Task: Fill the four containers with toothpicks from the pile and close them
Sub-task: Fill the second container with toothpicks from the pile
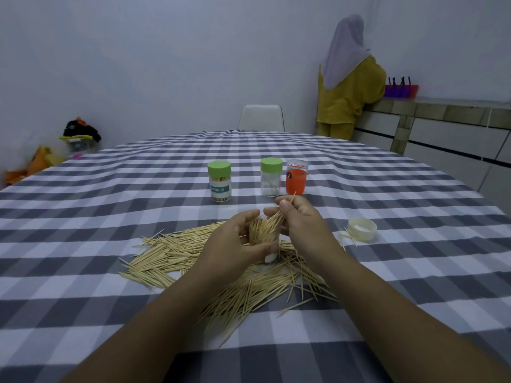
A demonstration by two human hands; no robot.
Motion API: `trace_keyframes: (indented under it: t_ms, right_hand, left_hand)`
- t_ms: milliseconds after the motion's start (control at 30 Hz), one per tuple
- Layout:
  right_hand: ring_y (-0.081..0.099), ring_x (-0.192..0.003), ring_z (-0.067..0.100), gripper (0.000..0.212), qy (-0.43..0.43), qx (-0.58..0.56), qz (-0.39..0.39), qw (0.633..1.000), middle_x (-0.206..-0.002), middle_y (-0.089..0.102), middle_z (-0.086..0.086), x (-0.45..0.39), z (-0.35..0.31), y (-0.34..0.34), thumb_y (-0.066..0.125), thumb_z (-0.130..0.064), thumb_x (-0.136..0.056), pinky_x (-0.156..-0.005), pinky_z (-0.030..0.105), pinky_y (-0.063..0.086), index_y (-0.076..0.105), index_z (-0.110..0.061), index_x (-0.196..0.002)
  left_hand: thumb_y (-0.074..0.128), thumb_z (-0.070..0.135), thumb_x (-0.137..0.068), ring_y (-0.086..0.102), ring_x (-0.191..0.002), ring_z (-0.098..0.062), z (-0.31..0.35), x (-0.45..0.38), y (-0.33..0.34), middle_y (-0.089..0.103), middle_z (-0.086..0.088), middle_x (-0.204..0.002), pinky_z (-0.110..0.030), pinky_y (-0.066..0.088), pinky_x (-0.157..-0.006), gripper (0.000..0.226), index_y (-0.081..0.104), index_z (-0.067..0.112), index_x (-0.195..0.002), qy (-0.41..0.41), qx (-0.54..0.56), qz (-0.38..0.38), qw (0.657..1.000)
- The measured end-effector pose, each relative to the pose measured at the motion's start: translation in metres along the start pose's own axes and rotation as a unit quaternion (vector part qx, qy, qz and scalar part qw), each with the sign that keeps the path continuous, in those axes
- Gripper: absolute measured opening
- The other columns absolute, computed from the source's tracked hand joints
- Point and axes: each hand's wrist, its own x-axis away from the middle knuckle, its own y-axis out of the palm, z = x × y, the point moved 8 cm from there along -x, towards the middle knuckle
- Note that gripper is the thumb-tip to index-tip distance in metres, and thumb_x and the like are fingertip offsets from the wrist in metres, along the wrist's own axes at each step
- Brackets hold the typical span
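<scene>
Checked tablecloth (387,217), clear container (272,239) bristling toothpicks (265,226)

Single head view, wide-angle, looks forward and down from seated end of table (387,189). Hands near, low centre; toothpick pile (193,255) close; far wall, chair (261,117) beyond.

Checked tablecloth (110,217) bears a loose pile of toothpicks (171,252). Left hand (235,241) grips an open clear container (265,236) upright amid the pile; right hand (296,217) pinches a bundle of toothpicks (272,223) slanting into its mouth. Behind: labelled full jar, green lid (219,180); near-empty jar, green lid (271,176); orange jar (296,176) touching it. Cream lid (361,229) lies right, upturned.
</scene>
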Motion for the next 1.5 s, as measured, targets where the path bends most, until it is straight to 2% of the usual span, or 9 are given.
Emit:
trace_keyframes:
  t_ms: [133,300,433,533,867,1067,1267,1433,1500]
  right_hand:
    - [0.06,-0.106,0.016,0.022,-0.003,-0.001,0.007,1.0,-0.105,0.067,-0.006,0.0,0.0,-0.002,0.037,-0.026,-0.101,-0.095,0.04,0.047,0.059,-0.029,-0.099]
    - [0.056,-0.079,-0.006,0.027,0.027,0.03,-0.058,0.997,-0.092,0.062,-0.014,0.003,0.004,0.007,0.042,-0.022,-0.1,-0.056,0.005,0.042,0.062,-0.022,-0.119]
    - [0.06,-0.102,0.008,0.025,-0.001,-0.001,0.003,1.0,-0.111,0.067,-0.005,0.003,-0.001,-0.004,0.048,-0.022,-0.097,-0.083,0.024,0.048,0.061,-0.024,-0.118]
    - [0.063,-0.091,0.007,0.02,-0.033,-0.021,0.043,0.998,-0.099,0.071,-0.005,0.003,-0.007,-0.012,0.045,-0.018,-0.099,-0.071,0.019,0.046,0.056,-0.023,-0.115]
    - [0.063,-0.101,0.008,0.01,-0.047,-0.044,0.042,0.997,-0.104,0.069,-0.004,0.003,-0.003,-0.003,0.042,-0.026,-0.099,-0.094,0.043,0.049,0.048,-0.032,-0.095]
    - [0.062,-0.094,0.009,0.007,-0.083,-0.037,0.08,0.993,-0.102,0.068,0.0,0.007,-0.013,-0.013,0.046,-0.027,-0.098,-0.081,0.028,0.048,0.051,-0.028,-0.094]
    - [0.051,-0.066,-0.017,0.035,-0.011,0.08,-0.076,0.994,-0.078,0.056,-0.023,0.012,-0.005,0.012,0.036,-0.043,-0.1,-0.052,-0.006,0.033,0.063,-0.024,-0.112]
    - [0.058,-0.1,-0.003,0.031,-0.048,0.071,-0.052,0.995,-0.11,0.066,-0.01,0.013,-0.01,0.011,0.049,-0.03,-0.097,-0.067,-0.003,0.04,0.062,-0.02,-0.123]
    - [0.059,-0.099,-0.006,0.032,-0.073,0.039,-0.026,0.996,-0.117,0.066,-0.006,0.013,-0.013,0.007,0.058,-0.019,-0.093,-0.073,0.0,0.043,0.061,-0.019,-0.125]
  left_hand:
    - [0.085,0.036,-0.066,0.061,-0.11,-0.006,0.0,0.0,-0.001,0.061,0.008,-0.126,-0.036,0.051,-0.096,0.083,0.046,0.027,-0.139,0.001,-0.012,0.003,1.0]
    - [0.083,0.03,-0.069,0.06,-0.108,-0.004,0.003,0.002,-0.002,0.058,0.011,-0.124,-0.027,0.051,-0.095,0.081,0.045,0.025,-0.14,0.005,-0.02,0.004,1.0]
    - [0.084,0.031,-0.068,0.061,-0.109,-0.006,0.003,0.002,-0.001,0.058,0.008,-0.128,-0.032,0.052,-0.094,0.082,0.044,0.025,-0.14,-0.002,-0.01,0.002,1.0]
    - [0.084,0.029,-0.069,0.061,-0.108,-0.006,0.005,0.003,-0.001,0.057,0.008,-0.127,-0.032,0.053,-0.094,0.082,0.044,0.025,-0.14,-0.004,-0.008,0.002,1.0]
    - [0.083,0.031,-0.069,0.061,-0.107,-0.006,0.007,0.004,-0.002,0.057,0.006,-0.13,-0.031,0.053,-0.093,0.082,0.043,0.025,-0.141,-0.002,-0.009,0.004,1.0]
    - [0.083,0.03,-0.068,0.061,-0.109,-0.008,0.005,0.004,-0.002,0.056,0.005,-0.132,-0.034,0.053,-0.094,0.083,0.043,0.026,-0.14,-0.006,-0.003,0.003,1.0]
    - [0.083,0.028,-0.07,0.061,-0.107,-0.007,0.003,0.001,-0.006,0.06,0.004,-0.127,-0.031,0.053,-0.093,0.08,0.044,0.023,-0.14,-0.004,-0.007,0.019,1.0]
    - [0.081,0.027,-0.072,0.058,-0.101,0.002,0.003,0.001,-0.008,0.058,0.008,-0.126,-0.015,0.051,-0.082,0.078,0.043,0.024,-0.14,-0.002,-0.01,0.031,0.999]
    - [0.081,0.03,-0.072,0.056,-0.1,0.004,0.003,0.001,-0.009,0.057,0.011,-0.123,-0.013,0.049,-0.08,0.078,0.043,0.025,-0.14,0.001,-0.013,0.033,0.999]
